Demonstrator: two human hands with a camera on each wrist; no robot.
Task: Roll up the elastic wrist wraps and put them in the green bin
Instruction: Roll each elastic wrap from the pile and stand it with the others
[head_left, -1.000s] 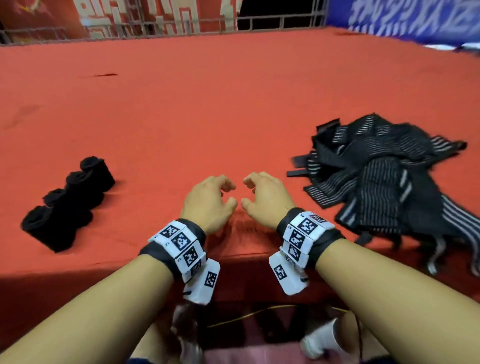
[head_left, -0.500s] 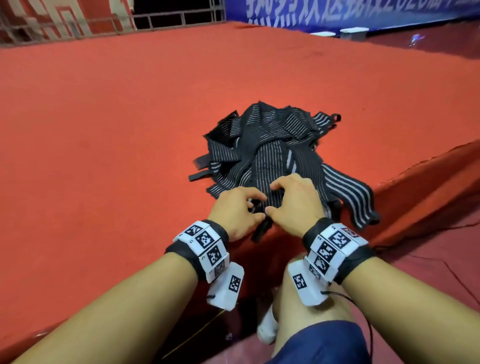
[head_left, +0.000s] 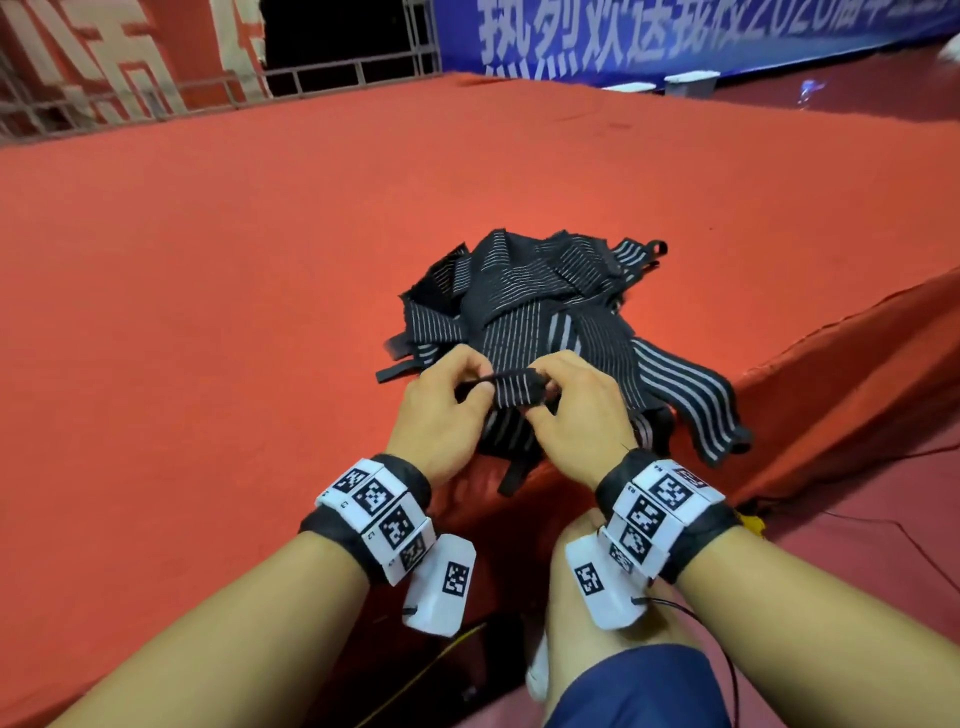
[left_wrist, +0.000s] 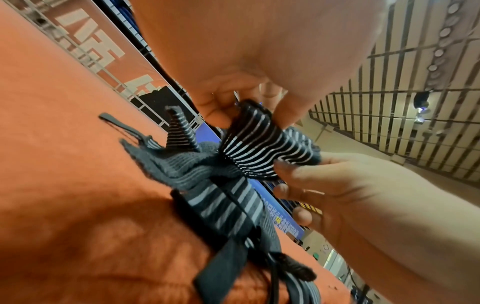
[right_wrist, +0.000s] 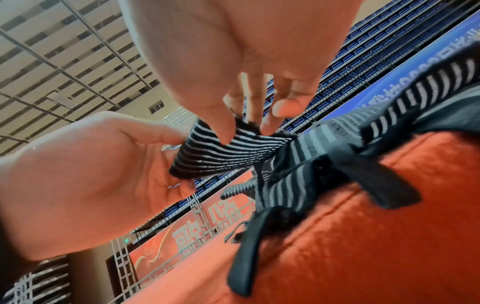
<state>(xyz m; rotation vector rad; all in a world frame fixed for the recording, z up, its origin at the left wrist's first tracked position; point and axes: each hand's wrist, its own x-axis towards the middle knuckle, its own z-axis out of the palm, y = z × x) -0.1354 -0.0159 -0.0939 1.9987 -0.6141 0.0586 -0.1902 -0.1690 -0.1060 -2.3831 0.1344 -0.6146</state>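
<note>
Head view: left hand (head_left: 441, 415) and right hand (head_left: 574, 415) both pinch a striped wrist wrap (head_left: 514, 392), its long axis running hand to hand, just before the pile of wraps (head_left: 545, 312) on the red bench (head_left: 208, 312). Left wrist view: the wrap (left_wrist: 262, 148) sags between the fingertips (left_wrist: 288, 166), slatted ceiling overhead. Right wrist view: blue seating beyond the thumb (right_wrist: 221, 127).

Both hands, left (head_left: 441, 415) and right (head_left: 576, 415), meet, fingers (right_wrist: 223, 131) pinched.
</note>
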